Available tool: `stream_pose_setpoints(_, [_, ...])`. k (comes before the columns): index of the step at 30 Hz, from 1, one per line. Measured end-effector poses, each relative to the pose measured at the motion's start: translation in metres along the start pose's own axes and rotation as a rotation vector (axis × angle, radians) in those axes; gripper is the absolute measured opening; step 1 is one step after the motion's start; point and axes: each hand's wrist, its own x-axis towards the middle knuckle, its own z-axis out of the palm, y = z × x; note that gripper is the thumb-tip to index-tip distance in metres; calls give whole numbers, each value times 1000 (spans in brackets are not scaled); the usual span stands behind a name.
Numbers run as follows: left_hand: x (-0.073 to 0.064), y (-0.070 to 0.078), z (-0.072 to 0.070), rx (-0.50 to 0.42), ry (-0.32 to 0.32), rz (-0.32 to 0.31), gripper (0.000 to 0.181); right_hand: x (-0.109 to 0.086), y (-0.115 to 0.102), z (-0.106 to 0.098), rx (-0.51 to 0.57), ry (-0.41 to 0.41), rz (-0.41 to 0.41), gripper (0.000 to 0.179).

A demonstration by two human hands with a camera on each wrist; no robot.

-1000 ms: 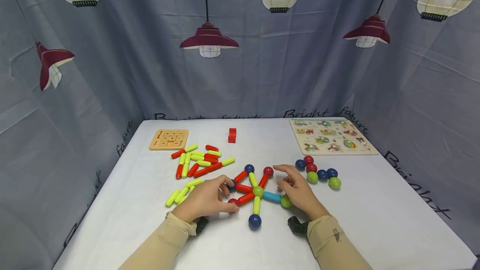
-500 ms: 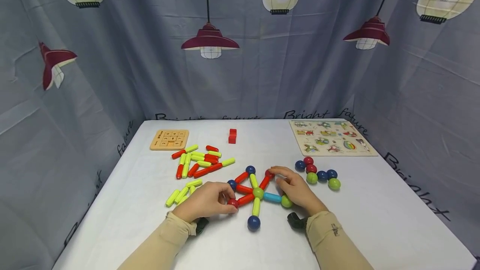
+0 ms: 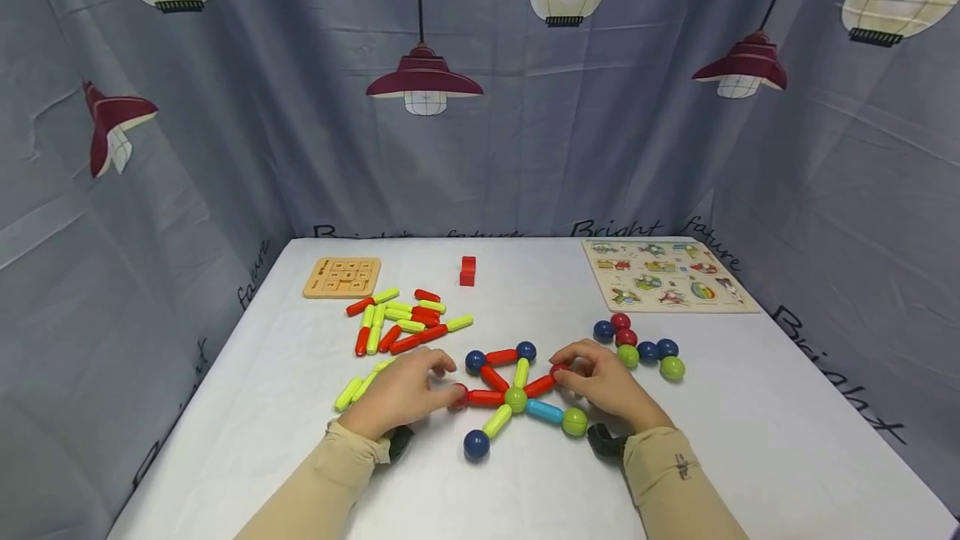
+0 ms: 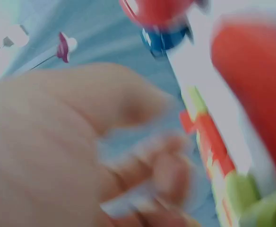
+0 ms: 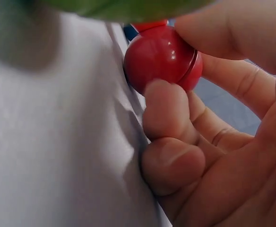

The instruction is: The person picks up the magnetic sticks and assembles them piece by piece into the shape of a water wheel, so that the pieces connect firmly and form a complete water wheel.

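Note:
On the white table lies a star of rods around a green centre ball (image 3: 515,399). Its arms end in several balls, among them a lower blue ball (image 3: 476,445) and a green ball (image 3: 574,422) on a light-blue rod (image 3: 544,412). A red rod (image 3: 501,357) bridges two blue balls at the back. My right hand (image 3: 606,386) pinches the red ball (image 5: 159,59) on the right arm between thumb and fingers. My left hand (image 3: 397,394) is beside the left red ball (image 3: 461,396), thumb tip right at it; its fingers are loosely bent around nothing in the left wrist view.
Loose red and yellow-green rods (image 3: 408,325) lie at the left, several behind my left hand. Loose balls (image 3: 648,352) sit at the right. A wooden number puzzle (image 3: 342,277), a red block (image 3: 467,271) and a picture board (image 3: 670,276) are along the back.
The star has turned clockwise. My right hand now grips its red ball and has moved slightly right and nearer, while my left fingers have come off the left red ball.

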Motion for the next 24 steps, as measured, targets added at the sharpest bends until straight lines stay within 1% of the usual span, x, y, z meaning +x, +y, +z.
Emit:
stream_pose_setpoints(2, [-1, 0, -3, 121, 102, -102, 30, -1, 0, 0, -4, 1, 5, 22])
stream_pose_setpoints(3, [-1, 0, -4, 178, 143, -149, 33, -2, -1, -1, -6, 1, 13, 23])
stream_pose_setpoints(4, [-1, 0, -5, 225, 171, -188, 35, -3, -1, -1, -6, 3, 25, 24])
stream_pose_setpoints(6, [-1, -3, -7, 282, 190, -237, 42, -3, -3, 0, 7, -8, 57, 27])
stream_pose_setpoints(8, [0, -6, -7, 296, 183, -261, 51, -3, -5, 1, 28, -22, 90, 30])
stream_pose_setpoints(11, [2, -9, -8, 290, 179, -279, 56, -4, -5, 1, 45, -38, 117, 34])
stream_pose_setpoints(13, [3, -9, -10, 291, 197, -293, 57, -4, -5, 1, 38, -39, 115, 35])
stream_pose_setpoints(15, [3, -11, -11, 294, 224, -294, 52, -4, -5, 1, 25, -30, 107, 35])
stream_pose_setpoints(17, [2, -12, -13, 292, 247, -271, 41, -4, -4, 1, 18, -24, 100, 35])
stream_pose_setpoints(19, [2, -14, -12, 278, 253, -243, 29, -4, -4, 1, 18, -23, 98, 35])
stream_pose_setpoints(21, [2, -15, -12, 272, 252, -209, 22, -4, -3, 1, 21, -28, 97, 35])
stream_pose_setpoints(24, [2, -17, -10, 290, 254, -188, 17, -3, -3, 2, 22, -36, 92, 35])
